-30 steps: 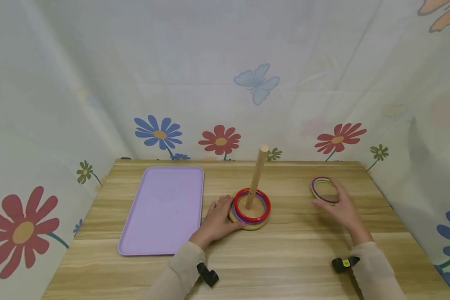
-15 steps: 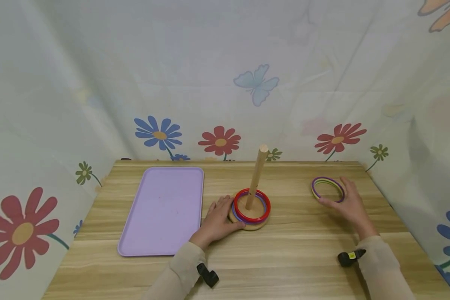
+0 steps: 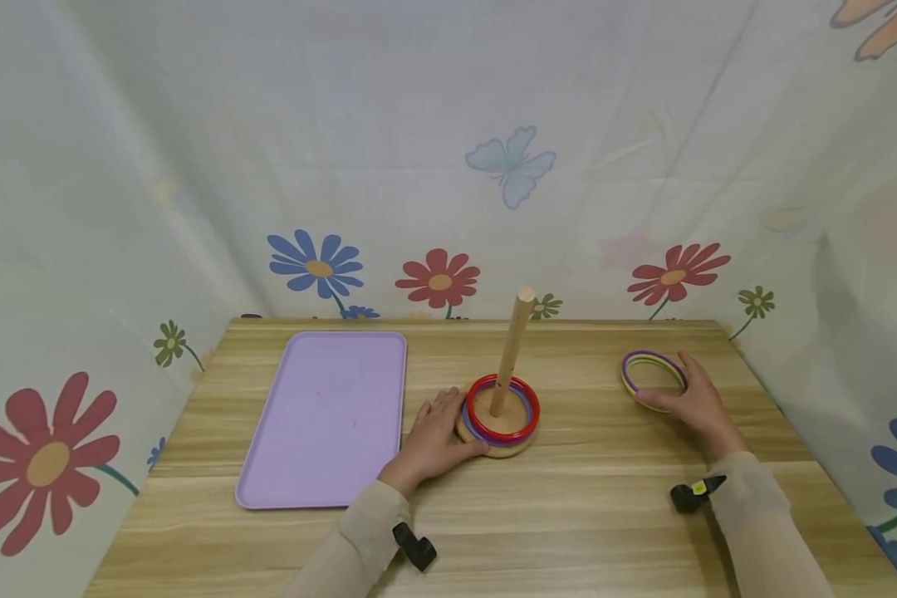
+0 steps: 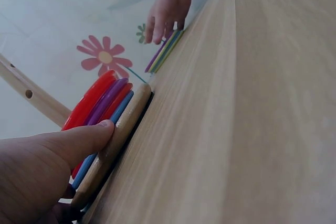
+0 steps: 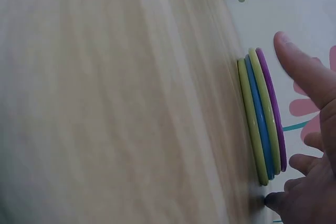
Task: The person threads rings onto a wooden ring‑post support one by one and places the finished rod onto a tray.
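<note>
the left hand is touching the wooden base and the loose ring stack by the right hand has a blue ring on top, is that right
Not quite: the top ring of that loose ring stack is purple, as the right wrist view shows. The left hand is indeed touching the wooden base.

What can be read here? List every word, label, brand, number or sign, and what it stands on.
No readable text anywhere.
Yellow patch on the black device by the right sleeve: any marking is too small to read.
Peg, red ring, tray: no lettering visible.
Backdrop: printed pictures only.
</note>
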Action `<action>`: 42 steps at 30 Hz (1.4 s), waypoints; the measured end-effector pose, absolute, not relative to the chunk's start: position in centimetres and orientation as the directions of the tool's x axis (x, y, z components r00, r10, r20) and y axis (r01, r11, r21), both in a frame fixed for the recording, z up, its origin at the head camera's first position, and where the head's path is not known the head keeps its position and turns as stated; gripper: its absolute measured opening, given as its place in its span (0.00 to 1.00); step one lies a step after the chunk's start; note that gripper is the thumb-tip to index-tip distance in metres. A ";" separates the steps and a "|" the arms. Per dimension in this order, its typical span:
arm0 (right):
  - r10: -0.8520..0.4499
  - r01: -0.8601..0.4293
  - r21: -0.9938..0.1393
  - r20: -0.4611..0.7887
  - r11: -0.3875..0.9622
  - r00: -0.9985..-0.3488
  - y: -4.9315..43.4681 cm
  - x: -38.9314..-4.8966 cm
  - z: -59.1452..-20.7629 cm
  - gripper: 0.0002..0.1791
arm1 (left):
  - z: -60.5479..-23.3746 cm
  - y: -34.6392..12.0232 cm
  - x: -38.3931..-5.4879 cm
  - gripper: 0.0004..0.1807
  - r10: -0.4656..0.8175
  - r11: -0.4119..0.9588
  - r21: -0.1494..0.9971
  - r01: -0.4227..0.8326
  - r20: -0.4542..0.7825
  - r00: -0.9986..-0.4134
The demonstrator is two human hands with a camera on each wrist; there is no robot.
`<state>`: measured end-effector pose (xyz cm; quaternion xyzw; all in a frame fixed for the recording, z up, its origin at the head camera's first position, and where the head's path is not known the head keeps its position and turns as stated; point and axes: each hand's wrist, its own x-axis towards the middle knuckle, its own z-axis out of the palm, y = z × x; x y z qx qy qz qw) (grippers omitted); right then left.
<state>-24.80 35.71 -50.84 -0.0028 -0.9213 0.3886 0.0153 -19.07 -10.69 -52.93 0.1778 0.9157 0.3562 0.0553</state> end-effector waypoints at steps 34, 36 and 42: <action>0.009 0.045 -0.713 -0.055 0.700 -0.998 35.1 -25.4 -50.8 0.71 | -52.7 -10.7 -19.2 0.56 0.360 0.689 0.668 0.283 0.025 -0.933; 0.013 0.043 -0.710 -0.048 0.703 -0.999 35.1 -25.4 -50.9 0.71 | -52.7 -10.7 -19.2 0.56 0.361 0.687 0.668 0.286 0.027 -0.932; 0.031 0.054 -0.700 -0.046 0.712 -0.998 35.2 -25.2 -51.0 0.73 | -52.7 -10.7 -19.1 0.56 0.366 0.680 0.674 0.289 0.029 -0.930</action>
